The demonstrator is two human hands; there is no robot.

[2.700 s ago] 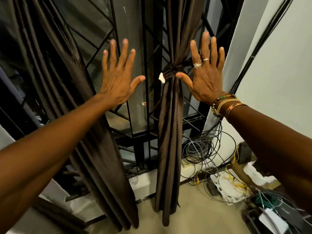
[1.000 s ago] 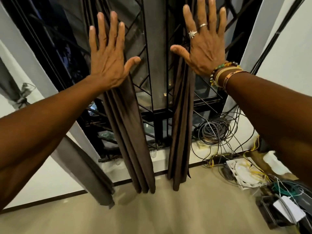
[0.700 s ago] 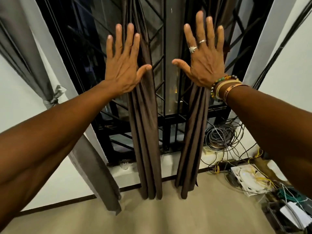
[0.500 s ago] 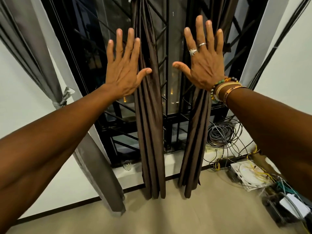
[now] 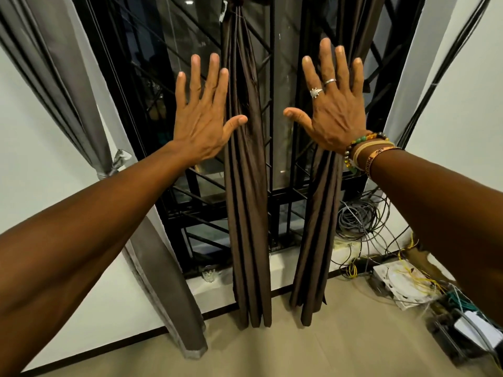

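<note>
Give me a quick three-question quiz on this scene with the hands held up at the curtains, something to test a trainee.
1. True or false: the right hand wears rings.
2. The left hand is: A gripping a curtain, B open with fingers spread, C a fist.
3. Fill in: the tangled cables lie beside the ___ brown curtain.
Key: 1 true; 2 B; 3 right.

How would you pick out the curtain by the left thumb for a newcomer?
Find the black grille. Two brown curtains hang before it; take the left curtain, by the left hand. The right curtain is behind the right hand; the grey curtain stands far left.
</note>
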